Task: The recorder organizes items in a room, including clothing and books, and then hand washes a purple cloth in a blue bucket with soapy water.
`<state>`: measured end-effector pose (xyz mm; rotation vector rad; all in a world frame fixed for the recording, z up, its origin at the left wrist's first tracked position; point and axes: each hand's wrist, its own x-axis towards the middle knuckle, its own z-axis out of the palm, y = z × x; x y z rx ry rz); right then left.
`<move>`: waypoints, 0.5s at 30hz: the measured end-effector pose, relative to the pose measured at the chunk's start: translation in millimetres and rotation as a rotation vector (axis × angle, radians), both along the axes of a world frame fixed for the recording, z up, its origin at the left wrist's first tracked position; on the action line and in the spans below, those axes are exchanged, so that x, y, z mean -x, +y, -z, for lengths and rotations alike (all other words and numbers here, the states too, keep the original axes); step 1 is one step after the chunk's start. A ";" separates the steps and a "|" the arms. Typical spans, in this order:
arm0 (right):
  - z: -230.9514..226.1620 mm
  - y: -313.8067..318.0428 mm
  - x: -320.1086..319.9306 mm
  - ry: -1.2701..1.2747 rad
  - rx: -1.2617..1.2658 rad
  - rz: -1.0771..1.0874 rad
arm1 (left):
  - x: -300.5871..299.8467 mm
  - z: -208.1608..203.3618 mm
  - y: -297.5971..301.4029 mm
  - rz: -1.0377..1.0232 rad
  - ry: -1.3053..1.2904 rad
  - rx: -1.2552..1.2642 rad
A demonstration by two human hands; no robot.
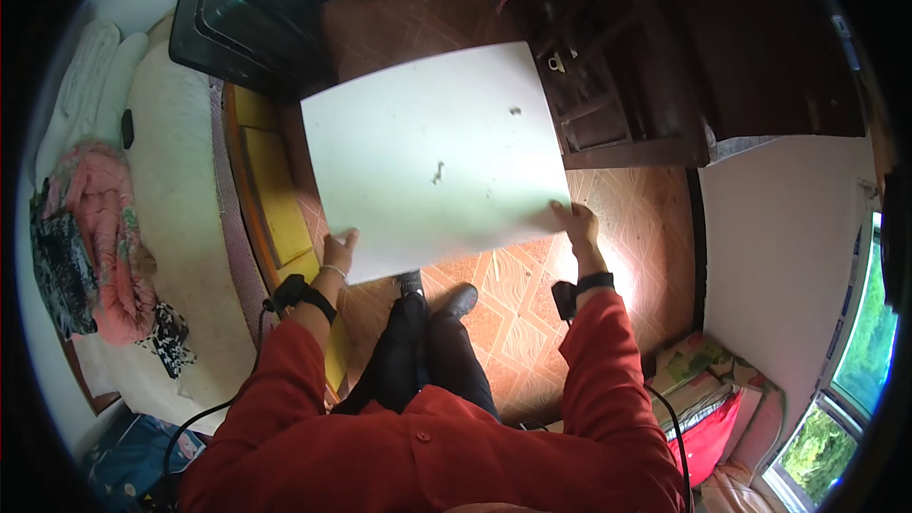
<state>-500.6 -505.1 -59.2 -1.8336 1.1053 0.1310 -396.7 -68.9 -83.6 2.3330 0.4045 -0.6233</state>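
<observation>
A large white rectangular board (pixel 408 152) is held out in front of me, over the floor. Several small dark marks or bits of debris show on its face. My left hand (pixel 339 254) is closed on its near left corner, the thumb resting on top. At the near right corner, my right hand (pixel 578 224) grips the edge, also with the thumb above. The other fingers of both hands are partly hidden. Black straps with small devices sit on both my wrists.
To the left is a bed (pixel 171 161) with a pink garment (pixel 100 228) and rolled bedding. A dark green suitcase (pixel 247 9) stands at its far end. Dark wooden furniture (pixel 760 47) fills the far right. Boxes and a red bag (pixel 708 437) lie near the window (pixel 864 323), lower right.
</observation>
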 end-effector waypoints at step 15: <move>-4.2 -50.3 191.4 0.096 -0.060 0.238 | 160.8 -2.1 -46.6 0.363 0.558 0.136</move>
